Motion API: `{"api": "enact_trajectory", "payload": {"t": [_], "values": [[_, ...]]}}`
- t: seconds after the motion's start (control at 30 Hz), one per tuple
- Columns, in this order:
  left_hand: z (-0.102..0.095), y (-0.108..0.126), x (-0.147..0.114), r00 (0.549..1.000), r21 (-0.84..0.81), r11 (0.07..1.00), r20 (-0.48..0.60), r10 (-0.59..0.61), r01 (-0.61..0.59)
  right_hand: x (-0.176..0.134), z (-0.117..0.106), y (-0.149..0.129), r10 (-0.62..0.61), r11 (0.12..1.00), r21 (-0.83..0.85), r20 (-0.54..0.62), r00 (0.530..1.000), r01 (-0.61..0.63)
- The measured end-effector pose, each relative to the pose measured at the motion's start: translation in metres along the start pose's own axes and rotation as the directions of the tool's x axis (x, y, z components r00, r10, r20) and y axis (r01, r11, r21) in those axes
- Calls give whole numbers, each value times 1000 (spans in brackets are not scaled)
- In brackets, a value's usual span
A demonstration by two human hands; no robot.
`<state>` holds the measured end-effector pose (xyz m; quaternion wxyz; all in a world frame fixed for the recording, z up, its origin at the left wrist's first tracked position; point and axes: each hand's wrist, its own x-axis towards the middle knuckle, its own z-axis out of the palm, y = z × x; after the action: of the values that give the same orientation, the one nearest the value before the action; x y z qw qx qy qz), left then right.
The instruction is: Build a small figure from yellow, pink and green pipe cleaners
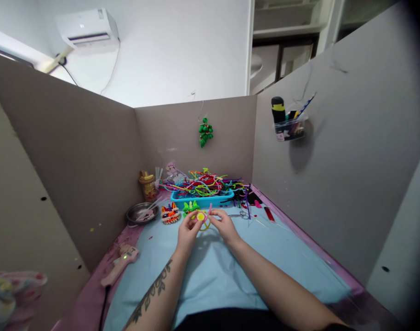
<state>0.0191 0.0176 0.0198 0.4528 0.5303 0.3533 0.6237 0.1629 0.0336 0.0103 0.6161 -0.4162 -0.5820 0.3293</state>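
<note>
In the middle of the view, my left hand (190, 225) pinches a small yellow coil of pipe cleaner (201, 216), with a yellow loop hanging below it. A pink pipe cleaner (210, 210) runs round the coil, and its free end sticks up between my hands. My right hand (224, 224) has its fingertips closed on that pink strand. Both hands are just above the light blue cloth. Right behind them sit a green pipe-cleaner figure (190, 208) and an orange, white and purple one (170, 214).
A blue tray (203, 201) heaped with coloured pipe cleaners stands at the back. Left are a metal bowl (143, 213) and a pink glue gun (122, 264) with a cord. Scissors (242, 214) and a red item (269, 214) lie right. Grey partitions (196, 108) enclose the table.
</note>
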Motion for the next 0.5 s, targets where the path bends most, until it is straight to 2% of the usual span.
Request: {"api": "enact_trajectory", "payload": {"t": [0.2,0.5], "values": [[2,3,-3,997,30,1000,72,-12,10,0,1,-6,35,993,107,41,999,-39],[3,3,-3,992,38,999,127,-15,10,3,0,4,46,994,94,92,995,-55]]}}
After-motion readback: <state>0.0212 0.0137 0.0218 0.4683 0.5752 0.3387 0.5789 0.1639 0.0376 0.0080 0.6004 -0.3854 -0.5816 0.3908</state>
